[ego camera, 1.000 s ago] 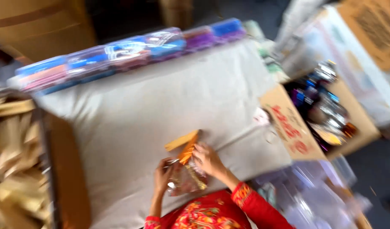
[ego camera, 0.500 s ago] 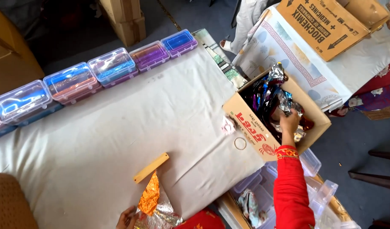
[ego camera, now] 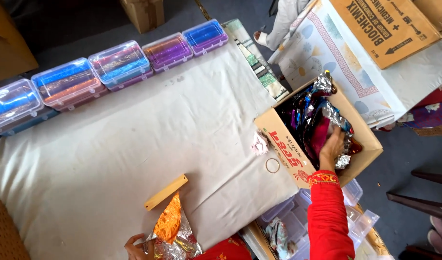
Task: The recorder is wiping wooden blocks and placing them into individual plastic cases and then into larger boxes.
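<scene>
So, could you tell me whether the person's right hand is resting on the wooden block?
No, the right hand is down inside the cardboard box among shiny foil packets, apart from the wooden block.

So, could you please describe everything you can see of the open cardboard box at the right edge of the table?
The cardboard box is plain brown with red print on its near side. It sits upright and open at the table's right edge. It is heaped with crumpled shiny foil wrappers in silver, blue, purple and red. The right hand reaches into them.
</scene>
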